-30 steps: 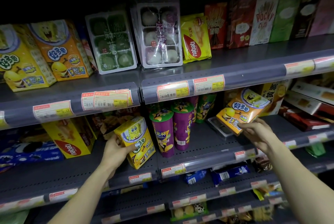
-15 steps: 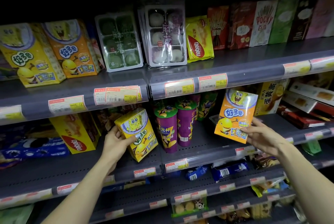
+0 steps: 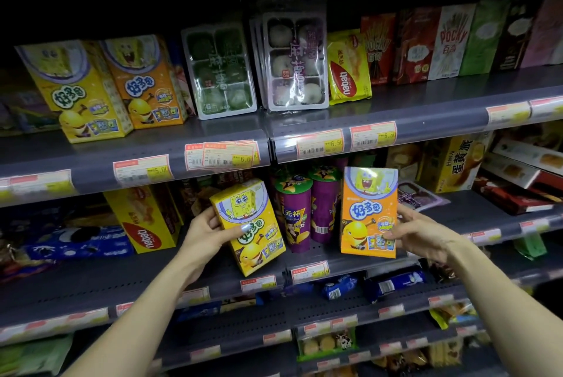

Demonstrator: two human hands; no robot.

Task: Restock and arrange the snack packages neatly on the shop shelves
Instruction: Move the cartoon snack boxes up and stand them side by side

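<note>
Hands flank two purple chip cups point(image 3: 307, 209) on the middle shelf point(image 3: 350, 264): the left hand point(image 3: 210, 233) grips a tilted yellow cartoon snack box point(image 3: 249, 224), fingers behind its left edge and thumb point(image 3: 240, 229) pressed on the front. Just right of the cups, the right hand point(image 3: 420, 233) holds an upright orange cartoon snack box point(image 3: 368, 212), thumb pinching its lower front and fingers curled behind its right side. Matching yellow and orange boxes point(image 3: 100, 87) stand on the shelf above, left of two mochi trays point(image 3: 259, 69).
</note>
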